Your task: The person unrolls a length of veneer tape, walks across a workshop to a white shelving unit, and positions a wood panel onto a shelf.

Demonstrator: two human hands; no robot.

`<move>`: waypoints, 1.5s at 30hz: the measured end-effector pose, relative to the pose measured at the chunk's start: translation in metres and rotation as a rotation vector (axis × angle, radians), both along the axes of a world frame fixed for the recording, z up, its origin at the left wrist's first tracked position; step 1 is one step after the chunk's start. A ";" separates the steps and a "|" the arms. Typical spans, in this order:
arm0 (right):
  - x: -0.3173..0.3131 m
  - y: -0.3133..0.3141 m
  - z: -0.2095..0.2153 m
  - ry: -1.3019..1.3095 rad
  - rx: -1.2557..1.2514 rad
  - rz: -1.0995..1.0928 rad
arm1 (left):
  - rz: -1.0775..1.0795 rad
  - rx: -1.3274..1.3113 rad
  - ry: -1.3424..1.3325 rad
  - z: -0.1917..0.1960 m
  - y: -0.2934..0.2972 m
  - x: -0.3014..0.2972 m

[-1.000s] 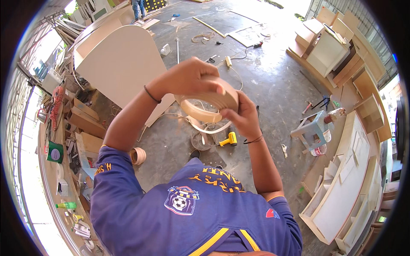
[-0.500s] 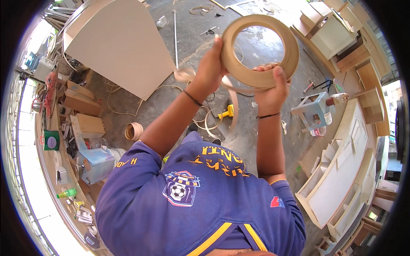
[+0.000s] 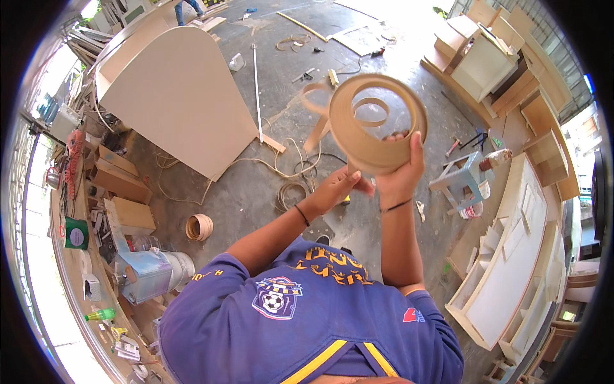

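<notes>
Concrete floor (image 3: 211,192) w/ big rounded pale board (image 3: 179,96) lying twd its far-left side, white cabinet panels (image 3: 511,269) along right edge, small blue stool (image 3: 464,179) just beside them. Held up above floor centre: wide coil of tan edge-banding strip (image 3: 377,121), loose tail curling off its left side; right hand (image 3: 400,176) clamped on coil's lower rim from beneath, thumb up the outer face, left hand (image 3: 339,189) just left of it, fingers pinched at coil's bottom edge, hands nearly touching. Smaller: second tan roll (image 3: 199,226) on floor nr left clutter, green bottle (image 3: 100,314) at lower-left edge.
</notes>
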State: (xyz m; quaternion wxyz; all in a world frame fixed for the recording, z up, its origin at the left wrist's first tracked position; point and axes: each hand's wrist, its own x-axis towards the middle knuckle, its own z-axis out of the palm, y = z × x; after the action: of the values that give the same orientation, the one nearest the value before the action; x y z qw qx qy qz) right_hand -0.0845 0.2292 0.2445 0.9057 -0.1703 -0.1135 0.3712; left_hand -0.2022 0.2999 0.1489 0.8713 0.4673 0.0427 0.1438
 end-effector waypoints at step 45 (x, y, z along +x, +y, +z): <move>-0.030 -0.020 0.004 -0.326 -0.384 -0.304 | 0.443 0.873 0.395 -0.006 0.142 -0.186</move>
State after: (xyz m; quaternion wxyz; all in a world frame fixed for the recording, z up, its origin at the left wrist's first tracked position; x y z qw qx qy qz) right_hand -0.1149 0.2091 0.2482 0.8720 -0.4108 -0.1586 0.2136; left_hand -0.3886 0.4418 0.1430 0.5198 0.7846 0.2399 0.2381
